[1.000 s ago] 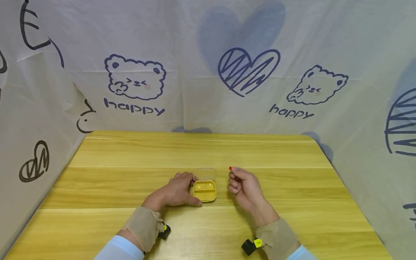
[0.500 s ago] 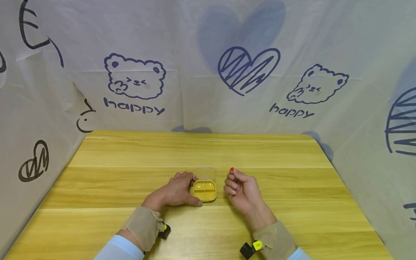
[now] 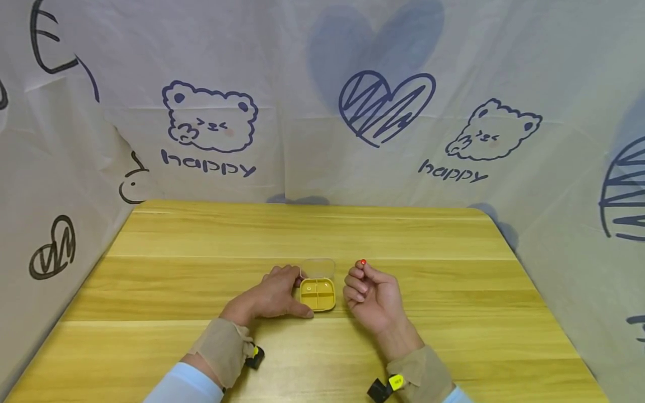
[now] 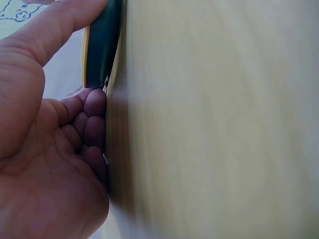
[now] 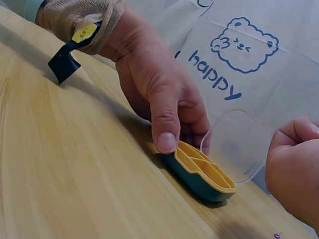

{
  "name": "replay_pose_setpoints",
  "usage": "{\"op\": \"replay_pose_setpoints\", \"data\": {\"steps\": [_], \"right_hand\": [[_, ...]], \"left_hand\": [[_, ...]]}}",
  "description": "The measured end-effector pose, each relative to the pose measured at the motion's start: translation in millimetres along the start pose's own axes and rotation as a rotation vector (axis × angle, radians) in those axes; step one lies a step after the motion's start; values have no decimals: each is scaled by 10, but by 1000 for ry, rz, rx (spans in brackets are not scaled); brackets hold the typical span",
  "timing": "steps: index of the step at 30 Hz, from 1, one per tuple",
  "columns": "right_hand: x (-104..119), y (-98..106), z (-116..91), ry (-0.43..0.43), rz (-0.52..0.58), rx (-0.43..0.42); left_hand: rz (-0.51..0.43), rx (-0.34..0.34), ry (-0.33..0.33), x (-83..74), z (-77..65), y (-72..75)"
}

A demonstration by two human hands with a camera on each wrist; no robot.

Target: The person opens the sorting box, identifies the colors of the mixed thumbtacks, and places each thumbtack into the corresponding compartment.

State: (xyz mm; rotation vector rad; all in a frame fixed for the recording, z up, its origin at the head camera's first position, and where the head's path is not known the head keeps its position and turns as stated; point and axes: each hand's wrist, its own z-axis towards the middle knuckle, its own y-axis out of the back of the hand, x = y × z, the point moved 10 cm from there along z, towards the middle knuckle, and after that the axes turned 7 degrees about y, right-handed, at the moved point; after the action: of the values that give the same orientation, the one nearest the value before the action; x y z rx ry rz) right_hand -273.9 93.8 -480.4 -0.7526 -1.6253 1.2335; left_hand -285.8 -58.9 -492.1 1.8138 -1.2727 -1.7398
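A small pill box (image 3: 317, 302) lies on the table, yellow inside with several compartments and dark green outside (image 5: 199, 186). Its clear lid (image 3: 317, 268) stands raised at the far side. My left hand (image 3: 274, 294) holds the box from its left, the thumb at the near edge and fingers round the far corner, partly behind the lid. To the right of the box and apart from it, my right hand (image 3: 375, 294) pinches a small round red piece (image 3: 363, 262) at the fingertips. What kind of piece it is cannot be told. No contents show in the compartments.
The wooden table (image 3: 201, 235) extends around both hands. Behind it hangs a pale cloth (image 3: 302, 140) with drawn bears and hearts. A tiny purple thing (image 5: 277, 236) shows at the bottom of the right wrist view. Each wrist carries a small black camera (image 3: 379, 390).
My right hand has shifted slightly left and turned so its palm side faces up more. The red piece has moved a little right within view. My left hand and the pill box stay put.
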Motion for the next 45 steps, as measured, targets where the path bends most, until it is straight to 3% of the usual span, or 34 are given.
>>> {"op": "replay_pose_setpoints", "data": {"steps": [15, 28, 33, 36, 38, 42, 45], "right_hand": [[-41, -57, -15, -10, 42, 21], [-24, -21, -12, -2, 8, 17], [9, -1, -1, 7, -62, -3], [69, 6, 17, 37, -193, -23], [131, 15, 37, 75, -362, -46], [248, 19, 73, 129, -863, -98], [272, -39, 98, 130, -1240, -83]], "left_hand": [[2, -3, 1, -2, 6, 5], [-8, -6, 3, 10, 5, -1], [-9, -6, -2, 4, -2, 7], [-12, -2, -1, -4, -13, 11], [-9, 0, -4, -7, -16, 11], [-1, 2, -6, -4, -11, 11], [4, 0, -1, 3, -4, 6]]}}
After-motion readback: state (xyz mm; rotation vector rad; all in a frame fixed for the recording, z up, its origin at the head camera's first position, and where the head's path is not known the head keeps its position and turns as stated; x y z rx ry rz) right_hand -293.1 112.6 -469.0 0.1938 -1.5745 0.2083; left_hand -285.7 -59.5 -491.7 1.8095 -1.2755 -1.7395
